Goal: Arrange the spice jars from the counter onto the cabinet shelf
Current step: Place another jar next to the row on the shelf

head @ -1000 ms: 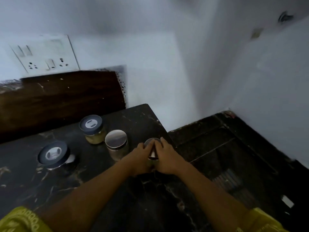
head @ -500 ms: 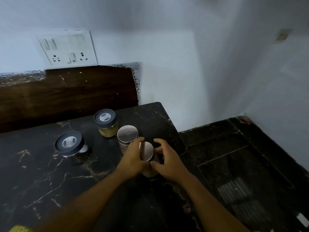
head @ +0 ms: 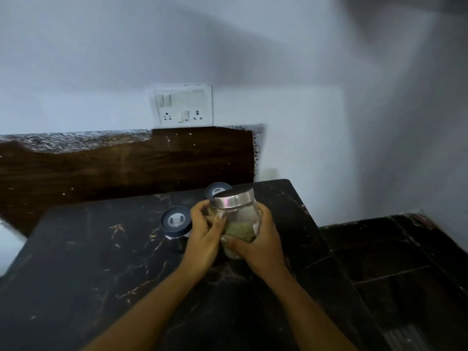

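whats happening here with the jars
A person has both hands, left hand and right hand, wrapped around a glass jar with a steel lid, tilted and seemingly lifted off the black counter. Two dark-lidded jars, one beside the hands and one behind, stand on the counter. No cabinet shelf is in view.

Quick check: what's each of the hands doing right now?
Left hand: closed on the glass spice jar, gripping its left side.
Right hand: closed on the same jar, wrapping its right side.

dim bluish light, broad soft shadow on wall [head: 253, 46], motion blur throughout, wide-angle bending at edges
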Tool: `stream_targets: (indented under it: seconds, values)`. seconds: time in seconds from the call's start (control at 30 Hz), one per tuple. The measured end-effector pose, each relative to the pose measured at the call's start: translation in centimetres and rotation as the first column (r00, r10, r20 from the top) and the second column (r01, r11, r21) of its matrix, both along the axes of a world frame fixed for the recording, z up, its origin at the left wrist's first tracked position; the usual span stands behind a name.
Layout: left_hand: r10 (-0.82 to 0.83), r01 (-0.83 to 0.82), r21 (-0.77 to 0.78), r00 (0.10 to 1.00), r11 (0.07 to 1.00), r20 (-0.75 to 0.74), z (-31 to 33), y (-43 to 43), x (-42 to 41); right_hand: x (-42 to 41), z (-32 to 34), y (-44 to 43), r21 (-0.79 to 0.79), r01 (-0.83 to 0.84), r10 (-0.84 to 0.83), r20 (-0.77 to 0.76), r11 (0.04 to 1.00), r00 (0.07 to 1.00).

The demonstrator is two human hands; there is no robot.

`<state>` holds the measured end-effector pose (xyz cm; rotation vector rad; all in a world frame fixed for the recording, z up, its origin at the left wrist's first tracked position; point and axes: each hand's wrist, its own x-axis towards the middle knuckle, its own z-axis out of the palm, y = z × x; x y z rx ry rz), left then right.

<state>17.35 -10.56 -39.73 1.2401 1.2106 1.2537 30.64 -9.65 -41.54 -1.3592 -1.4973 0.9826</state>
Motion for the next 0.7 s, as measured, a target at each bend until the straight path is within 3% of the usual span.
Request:
stream_targets:
  seconds: [0.07, 0.17, 0.33, 0.43, 0.57, 0.7]
  values:
    - [-0.083, 0.085, -0.038, 0.996, 0.996, 0.042, 0.5, -0.7, -1.2, -1.9, 1.2, -0.3, 0.087, 0.062, -0.072, 0.115, 0.994, 0.991]
    - [-0.077, 0.081, -0.029, 0.989, 0.996, 0.126, 1.9, -1.2, -3.9, -4.0, 2.9, -0.9, 0.255, -0.054, -0.009, 0.238, 0.965, 0.971]
    - [-0.072, 0.063, 0.066, 0.985, 0.996, 0.16, 4.8, -1.4, -8.9, -6.7, 5.4, -1.3, 0.185, -0.239, 0.228, 0.08, 0.953, 0.97]
    - [-0.08, 0.066, 0.151, 0.993, 0.986, 0.089, 6.2, -1.7, -10.3, -8.3, 6.8, -1.1, 0.19, -0.304, 0.299, 0.057, 0.933, 0.953]
    - [0.036, -0.01, 0.264, 0.995, 0.964, -0.093, 8.5, -1.5, -11.2, -9.7, 9.2, -0.7, 0.287, -0.265, 0.275, 0.006, 0.921, 0.961]
    - [0.07, 0.018, 0.318, 0.963, 0.948, -0.261, 11.5, -0.7, -11.9, -10.2, 12.1, 0.0, 0.353, -0.233, 0.255, -0.016, 0.906, 0.967]
